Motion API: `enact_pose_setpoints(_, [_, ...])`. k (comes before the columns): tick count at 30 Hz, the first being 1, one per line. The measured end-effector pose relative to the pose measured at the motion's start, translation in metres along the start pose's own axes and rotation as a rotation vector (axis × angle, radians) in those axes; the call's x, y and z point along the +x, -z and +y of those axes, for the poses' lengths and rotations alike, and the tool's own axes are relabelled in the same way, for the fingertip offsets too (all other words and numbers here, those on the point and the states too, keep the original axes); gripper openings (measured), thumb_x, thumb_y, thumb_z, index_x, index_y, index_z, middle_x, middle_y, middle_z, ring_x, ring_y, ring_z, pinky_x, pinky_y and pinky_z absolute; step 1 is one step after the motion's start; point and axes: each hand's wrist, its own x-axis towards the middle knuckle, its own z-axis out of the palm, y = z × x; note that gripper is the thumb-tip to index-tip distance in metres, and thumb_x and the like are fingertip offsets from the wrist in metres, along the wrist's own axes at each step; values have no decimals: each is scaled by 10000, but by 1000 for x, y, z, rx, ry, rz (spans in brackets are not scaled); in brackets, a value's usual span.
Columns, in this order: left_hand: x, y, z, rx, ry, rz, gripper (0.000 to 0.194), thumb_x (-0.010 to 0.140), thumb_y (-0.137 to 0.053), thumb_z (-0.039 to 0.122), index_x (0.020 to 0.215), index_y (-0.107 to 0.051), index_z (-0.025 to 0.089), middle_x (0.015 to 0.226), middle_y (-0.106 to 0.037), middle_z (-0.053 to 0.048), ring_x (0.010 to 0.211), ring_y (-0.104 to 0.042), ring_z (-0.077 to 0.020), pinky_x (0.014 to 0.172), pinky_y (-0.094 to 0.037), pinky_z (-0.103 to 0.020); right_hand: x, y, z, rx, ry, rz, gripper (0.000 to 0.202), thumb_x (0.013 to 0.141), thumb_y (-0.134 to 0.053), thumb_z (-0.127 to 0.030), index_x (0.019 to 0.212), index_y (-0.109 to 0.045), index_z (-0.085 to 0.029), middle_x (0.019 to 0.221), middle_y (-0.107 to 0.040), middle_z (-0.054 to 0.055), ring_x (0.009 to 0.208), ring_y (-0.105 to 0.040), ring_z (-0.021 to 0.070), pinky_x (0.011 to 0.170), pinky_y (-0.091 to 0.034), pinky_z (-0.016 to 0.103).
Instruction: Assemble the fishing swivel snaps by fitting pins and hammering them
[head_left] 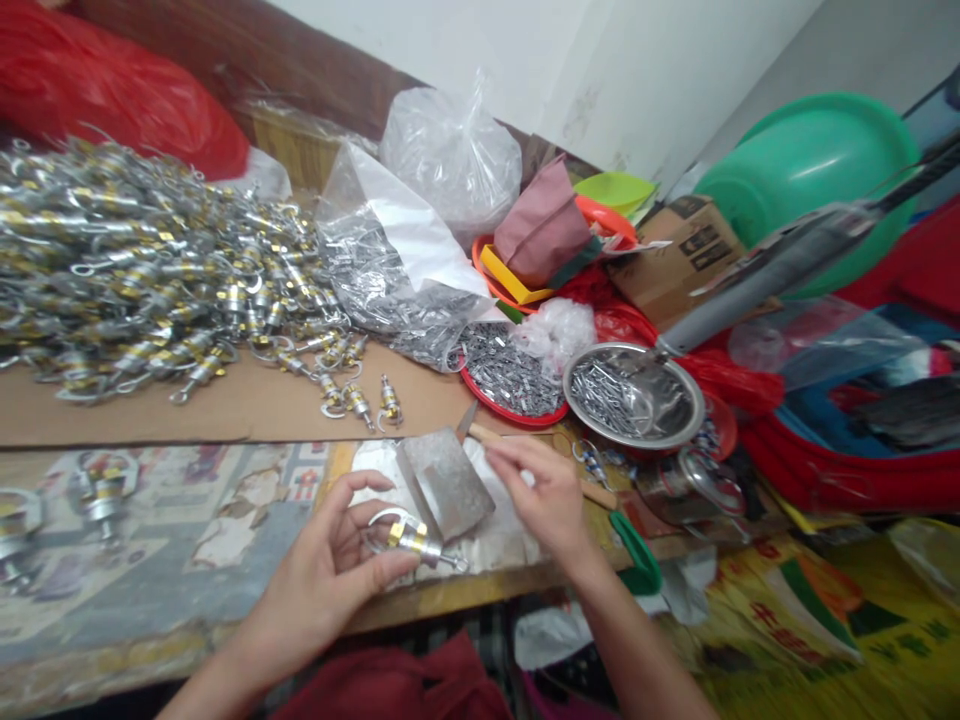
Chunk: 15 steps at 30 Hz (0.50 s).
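My left hand (341,555) is closed on a silver and brass-coloured metal hook fitting (409,535), pinched between thumb and fingers. A curved hook shows at the fitting's left end and a small ring at its right. Just beyond it a grey metal block (454,485) rests on pale, worn paper. My right hand (544,490) closes round a wooden-handled tool (486,434) with a narrow, dark metal head; the hand hides the middle of its handle. Similar hook fittings (357,402) lie on the cardboard behind the block.
A large heap of hook fittings (135,270) covers the back left. Small metal parts fill a red tray (551,417) and a steel bowl (686,425). An open plastic bag (360,280) of parts stands behind. Two fittings (103,495) lie at the left.
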Motion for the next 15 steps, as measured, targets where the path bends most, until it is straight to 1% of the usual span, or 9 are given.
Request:
enact_pose_setpoints(1, [4,-1,3,-11,7,-36,460,653,-688,213,975,-363,260,784,-648,32,757,-635,-155,677,-469,-243,15,2,14,-150,-54,59,201,825,-489,-196,900,-674,-181,899,-672,62,854,-607,157,788,-468,277])
enact_pose_setpoints(2, [7,-2,6,-12,15,-66,443,659,-683,202,955,-358,255,767,-644,37,744,-633,-148,672,-463,-239,30,2,28,-312,-128,49,227,839,-457,-193,940,-660,-179,947,-656,67,895,-591,153,813,-451,271])
enact_pose_setpoints(3, [11,-4,9,-7,25,-95,428,662,-679,192,937,-355,250,751,-642,43,726,-632,-140,660,-458,-235,44,2,43,-364,-162,32,228,826,-469,-176,960,-653,-156,963,-647,87,911,-583,167,825,-438,280])
enact_pose_setpoints(5, [17,-7,14,4,41,-140,414,667,-670,182,916,-346,245,721,-638,51,673,-627,-127,624,-451,-230,68,-3,68,-426,-200,-21,202,772,-542,-167,930,-665,-146,934,-649,102,896,-585,198,823,-427,303])
enact_pose_setpoints(7, [21,-8,16,7,47,-177,418,664,-668,183,906,-333,243,693,-633,56,626,-625,-126,589,-445,-232,83,-10,84,-448,-223,-72,181,730,-574,-137,874,-682,-145,894,-654,110,871,-591,221,801,-423,317])
enact_pose_setpoints(9, [25,-6,16,6,59,-191,426,651,-675,184,896,-331,238,675,-626,57,610,-624,-129,570,-440,-234,90,-17,93,-460,-243,-105,189,714,-568,-101,854,-688,-142,876,-653,115,864,-592,229,786,-416,315])
enact_pose_setpoints(11, [28,-2,14,-4,72,-164,456,611,-703,166,881,-341,233,674,-620,59,619,-619,-126,577,-439,-236,91,-20,98,-451,-254,-117,216,709,-556,-82,875,-686,-133,884,-648,119,868,-588,229,784,-408,310])
enact_pose_setpoints(15, [34,5,10,-35,94,-123,500,549,-741,127,854,-360,235,688,-613,63,655,-622,-137,641,-459,-280,89,-11,103,-397,-265,-89,216,746,-513,-99,870,-685,-143,897,-636,101,880,-569,205,809,-391,304])
